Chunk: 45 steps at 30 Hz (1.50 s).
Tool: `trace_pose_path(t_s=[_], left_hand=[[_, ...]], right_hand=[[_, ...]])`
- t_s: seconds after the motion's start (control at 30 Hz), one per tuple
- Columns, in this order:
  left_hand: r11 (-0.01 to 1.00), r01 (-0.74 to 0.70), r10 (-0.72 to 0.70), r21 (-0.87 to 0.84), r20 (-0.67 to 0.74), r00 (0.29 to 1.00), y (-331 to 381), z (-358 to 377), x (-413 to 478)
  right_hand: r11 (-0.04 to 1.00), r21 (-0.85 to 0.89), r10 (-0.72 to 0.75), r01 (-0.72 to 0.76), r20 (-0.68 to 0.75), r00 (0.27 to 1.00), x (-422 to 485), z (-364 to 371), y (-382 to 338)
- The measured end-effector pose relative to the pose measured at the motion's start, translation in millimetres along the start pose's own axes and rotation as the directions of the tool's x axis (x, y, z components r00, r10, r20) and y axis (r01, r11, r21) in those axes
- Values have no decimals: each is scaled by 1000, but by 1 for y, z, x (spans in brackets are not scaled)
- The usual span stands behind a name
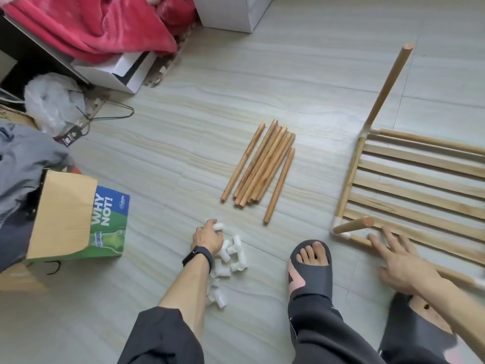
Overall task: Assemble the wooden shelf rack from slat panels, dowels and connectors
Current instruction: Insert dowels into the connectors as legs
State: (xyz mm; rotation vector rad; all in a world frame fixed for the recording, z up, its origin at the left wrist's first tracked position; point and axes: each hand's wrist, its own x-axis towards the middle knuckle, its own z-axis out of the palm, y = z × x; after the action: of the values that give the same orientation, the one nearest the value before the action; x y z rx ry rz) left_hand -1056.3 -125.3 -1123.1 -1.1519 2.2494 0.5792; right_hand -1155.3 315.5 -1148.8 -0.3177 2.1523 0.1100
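left hand point(207, 237) curled round a white connector point(220, 226) atop connector pile point(232, 258) | right hand point(401, 261) spread flat on slat panel point(420, 185) near edge | loose dowels point(262, 166) on floor ahead, between both hands

The round pale-brown wooden dowels point(262, 164), lying in a bundle, looked sanded smooth and matt, with no varnish. The pale wooden slat panel point(420, 160) had the same bare finish, its grain showing and one slat marked by a dark split. The small white plastic tube connectors point(231, 254) were smooth with a slight gloss. The grey-green tiled floor point(301, 74) was smooth and faintly veined, with a soft sheen. The brown cardboard box point(65, 206) was matt, its printed green-and-blue face slicker. The red blanket point(99, 32) was fluffy fleece, the crumpled clear bag point(49, 101) thin plastic, and the dark grey slipper point(315, 285) matt rubbery foam.
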Motion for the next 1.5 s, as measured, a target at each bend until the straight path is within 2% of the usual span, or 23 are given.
trace_pose_path(t_s=[0.1,0.2,0.3,0.4,0.47,0.6,0.67,0.73,0.83,0.9,0.93,1.03,1.13,1.23,1.3,1.4,1.5], left_hand=[[985,-39,45,169,-34,998,1,6,0],[977,-97,129,189,-163,978,11,8,-6],[984,-177,176,19,-242,954,31,3,-16],[942,-273,216,-195,-272,938,63,-5,-35],[865,-365,271,-344,-291,917,89,-11,-51],[657,-474,391,-586,-273,879,145,-29,-87],[514,-466,495,-720,-194,847,173,-40,-110],[411,-471,611,-781,-148,778,196,-52,-133],[382,-490,734,-784,-65,676,222,-68,-166],[391,-476,779,-787,7,627,236,-76,-184],[395,-471,792,-789,33,610,242,-80,-191],[386,-478,817,-789,51,575,257,-90,-209],[337,-570,834,-750,-44,551,266,-96,-220],[304,-704,857,-641,-140,496,272,-101,-226],[302,-804,865,-512,-208,457,276,-105,-229],[273,-903,879,-332,-294,375,285,-109,-230],[249,-935,905,-251,-285,317,295,-115,-225]], right_hand=[[999,-30,13,-12,36,999,-3,-4,-6],[998,-49,27,-24,56,998,-7,-8,-12],[998,-49,33,-29,77,997,-8,-14,-13],[1000,-4,22,-22,91,996,-11,-28,-13],[997,71,7,-10,40,999,-17,-41,-14],[937,346,19,49,-191,981,-44,-72,-10],[849,510,38,135,-315,948,-64,-90,-6],[685,678,62,268,-420,905,-90,-110,-5],[332,813,81,478,-529,845,-136,-143,-12],[182,789,61,587,-605,794,-163,-163,-16],[141,766,49,627,-638,769,-174,-170,-17],[101,724,23,682,-687,726,-197,-182,-21],[66,715,21,696,-698,716,-206,-184,-24],[15,709,59,705,-704,708,-208,-188,-25],[-37,705,78,708,-705,705,-207,-192,-24],[5,692,76,722,-720,690,-204,-200,-22],[37,702,77,711,-712,698,-198,-209,-17]])
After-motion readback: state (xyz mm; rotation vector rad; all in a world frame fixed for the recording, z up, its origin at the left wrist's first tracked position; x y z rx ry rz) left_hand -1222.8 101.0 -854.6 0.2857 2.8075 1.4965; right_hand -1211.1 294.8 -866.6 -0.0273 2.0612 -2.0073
